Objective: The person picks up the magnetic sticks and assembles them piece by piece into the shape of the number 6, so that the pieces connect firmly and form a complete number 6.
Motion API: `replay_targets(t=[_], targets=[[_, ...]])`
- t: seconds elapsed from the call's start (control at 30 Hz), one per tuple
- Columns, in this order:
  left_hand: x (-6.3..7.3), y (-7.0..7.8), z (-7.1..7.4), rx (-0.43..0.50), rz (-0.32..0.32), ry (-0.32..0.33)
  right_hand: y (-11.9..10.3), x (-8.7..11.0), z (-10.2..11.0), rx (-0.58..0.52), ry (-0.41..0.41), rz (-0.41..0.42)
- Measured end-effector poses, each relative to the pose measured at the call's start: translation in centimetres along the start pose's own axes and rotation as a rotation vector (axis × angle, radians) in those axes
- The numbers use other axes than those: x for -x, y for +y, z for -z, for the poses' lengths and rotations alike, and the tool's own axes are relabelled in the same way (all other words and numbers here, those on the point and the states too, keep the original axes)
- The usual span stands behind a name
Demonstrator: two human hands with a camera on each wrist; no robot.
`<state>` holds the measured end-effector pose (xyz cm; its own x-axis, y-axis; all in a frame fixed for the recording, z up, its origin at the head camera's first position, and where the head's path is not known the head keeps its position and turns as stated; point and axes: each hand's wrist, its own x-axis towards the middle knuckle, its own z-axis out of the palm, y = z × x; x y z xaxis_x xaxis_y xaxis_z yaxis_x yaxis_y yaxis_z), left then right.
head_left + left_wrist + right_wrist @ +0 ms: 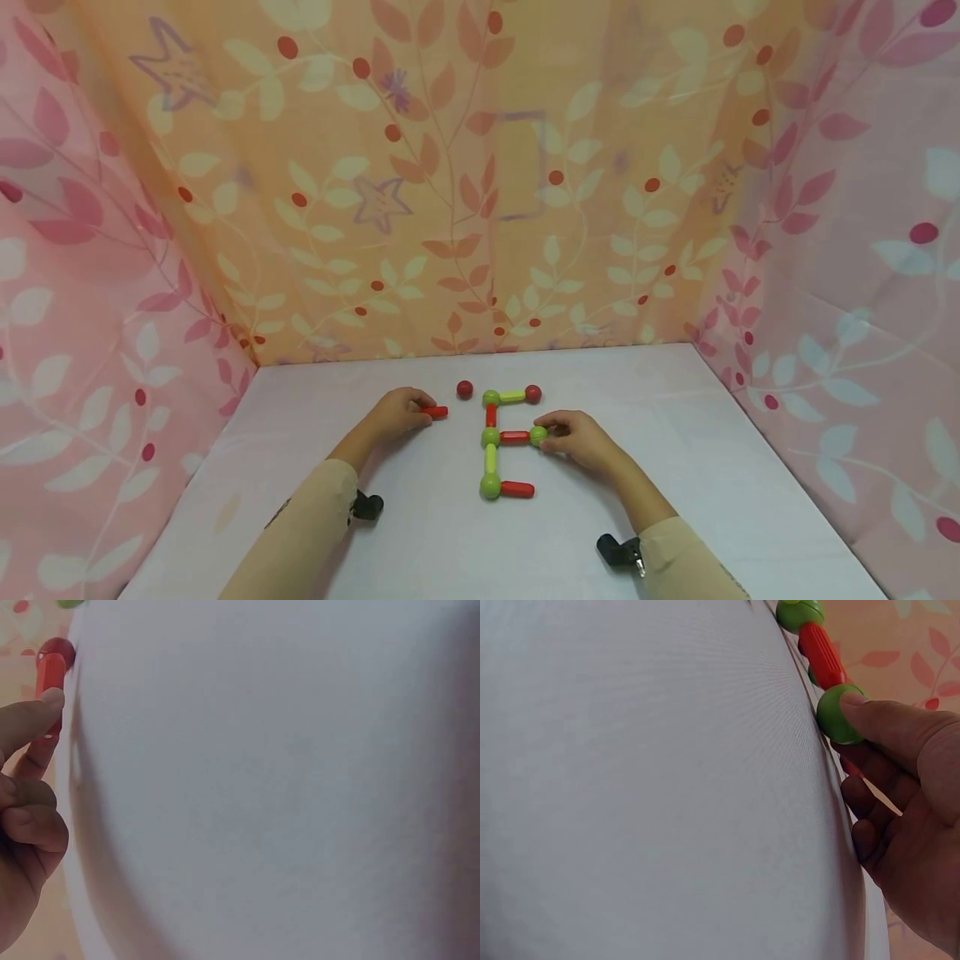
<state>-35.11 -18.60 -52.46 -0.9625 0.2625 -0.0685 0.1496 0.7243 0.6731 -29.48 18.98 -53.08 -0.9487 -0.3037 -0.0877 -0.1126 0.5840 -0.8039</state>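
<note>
On the white table lies a frame of balls and rods shaped like a letter E. Its spine has three green balls, among them the lower green ball (pixel 490 486), linked by a red rod and a yellow-green rod (pixel 491 459). My right hand (pixel 581 437) pinches the green ball (pixel 838 714) at the outer end of the middle red rod (pixel 515 437). Left of the frame, my left hand (pixel 401 412) holds a loose red rod (pixel 50 679) between thumb and fingers. A loose red ball (pixel 465 389) sits between that hand and the frame's top.
At the top arm's end is a dark red ball (pixel 532 393); the bottom arm is a red rod (pixel 517 490) with a bare outer end. Floral cloth (pixel 450 275) hangs behind the table and on both sides. A black wrist camera (pixel 619 550) sits by the right sleeve.
</note>
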Motion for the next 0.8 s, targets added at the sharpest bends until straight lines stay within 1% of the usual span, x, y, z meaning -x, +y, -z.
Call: replay_targets(t=[0.1,0.2,0.33,0.43,0.63,0.73,0.8], targets=[[0.3,0.6,0.1,0.020,-0.006,-0.002,0.0,0.0,0.0,0.000,0.004,-0.010],[0.6,1.7,0.2,0.035,-0.007,-0.007,-0.1,0.1,0.1,0.005,0.003,-0.017],[1.2,3.5,-0.1,0.021,-0.059,-0.015,-0.3,0.1,0.1,0.015,0.008,-0.008],[1.6,4.8,-0.7,0.017,-0.096,-0.032,-0.3,0.1,0.1,0.014,0.009,0.002],[2.6,7.3,-2.3,0.049,-0.129,-0.061,-0.3,0.2,0.2,0.013,0.009,0.004],[2.9,8.2,-3.1,0.051,-0.166,-0.066,-0.4,0.3,0.1,0.015,0.013,0.005],[3.0,8.5,-3.8,0.052,-0.174,-0.074,-0.5,0.3,0.1,0.016,0.015,0.007]])
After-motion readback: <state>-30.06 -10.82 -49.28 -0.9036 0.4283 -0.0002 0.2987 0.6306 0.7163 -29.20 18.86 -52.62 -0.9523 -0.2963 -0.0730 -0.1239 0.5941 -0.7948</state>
